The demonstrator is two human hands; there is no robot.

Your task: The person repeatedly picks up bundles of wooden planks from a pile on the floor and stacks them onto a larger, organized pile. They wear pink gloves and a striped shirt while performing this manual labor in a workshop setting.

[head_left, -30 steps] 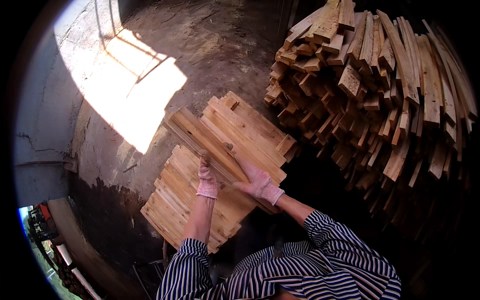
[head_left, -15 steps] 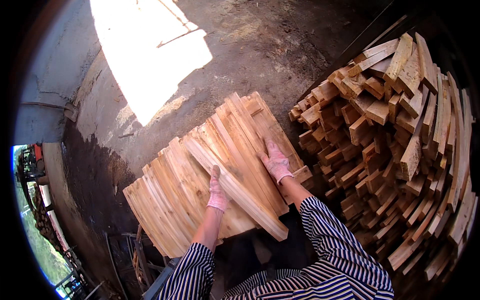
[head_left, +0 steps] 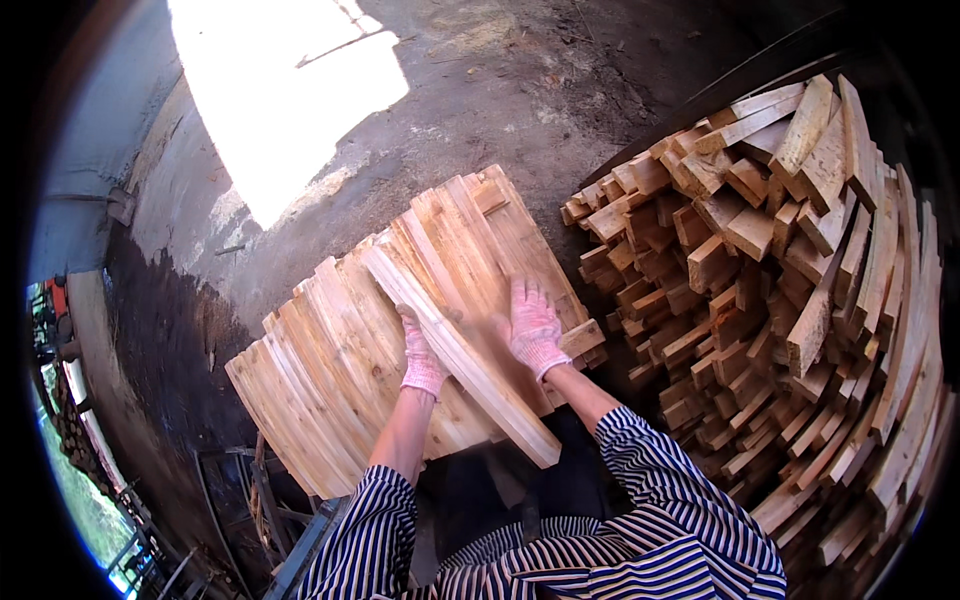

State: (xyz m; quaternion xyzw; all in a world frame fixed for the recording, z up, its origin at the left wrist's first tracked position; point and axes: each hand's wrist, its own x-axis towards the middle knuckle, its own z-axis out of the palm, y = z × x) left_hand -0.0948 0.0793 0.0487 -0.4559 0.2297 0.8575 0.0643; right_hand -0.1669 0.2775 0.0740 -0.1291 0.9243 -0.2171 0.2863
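Observation:
A row of pale wooden slats (head_left: 345, 335) lies side by side in front of me. One loose slat (head_left: 455, 350) rests slantwise across the row, its near end sticking out past the edge. My left hand (head_left: 420, 358), in a pinkish-white knit glove, grips this slat at its left edge; some of its fingers are hidden. To the right of the loose slat, my gloved right hand (head_left: 534, 325) is flat over the slats with its fingers stretched out, slightly blurred on the thumb side. Whether its palm presses on the wood cannot be told.
A tall stack of rough wooden boards (head_left: 745, 265) stands close on my right, with uneven ends jutting out. Dark metal framing (head_left: 235, 500) is at the lower left. Bright sunlight falls on the stained concrete floor (head_left: 480, 90) beyond the slats.
My right hand has slid nearer to me over the slats, and its fingers now lie straighter. The left hand keeps its grip on the loose slat. The whole view has shifted slightly.

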